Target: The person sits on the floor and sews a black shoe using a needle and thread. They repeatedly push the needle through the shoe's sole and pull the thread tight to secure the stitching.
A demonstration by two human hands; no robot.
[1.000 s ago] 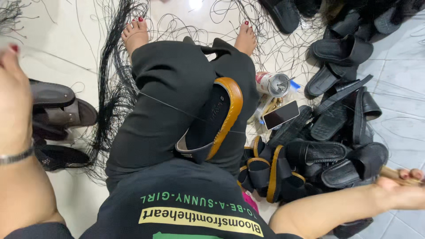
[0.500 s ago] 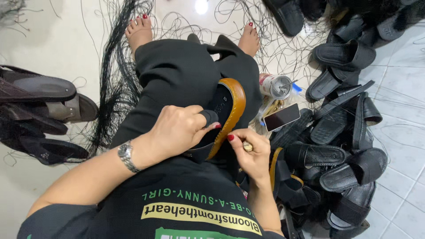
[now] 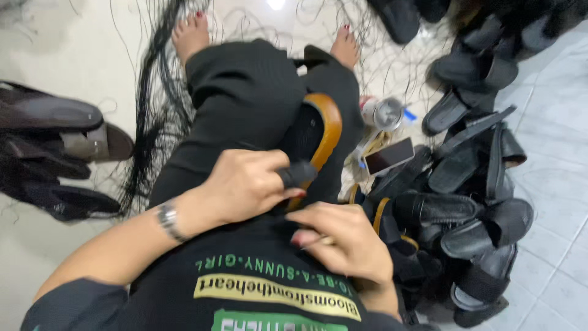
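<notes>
Person dressed in black, barefoot, with a wristwatch

A black top with a yellow and green printed panel across the chest, short dark sleeves, and loose black trousers [image 3: 245, 104]; a silver metal watch [image 3: 167, 219] on the left wrist; red polish on fingernails and toenails of both bare feet [image 3: 191, 34].

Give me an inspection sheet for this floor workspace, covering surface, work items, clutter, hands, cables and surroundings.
Surface: pale tiled floor, strewn with black threads.
Work items: black sandal with tan sole edge on the lap.
Clutter: pile of black sandals, phone, can.
Hands: left hand grips the sandal's strap; right hand pinches a thin tool, blurred.
Cables: nothing seen.
Surroundings: more sandals at left.
</notes>
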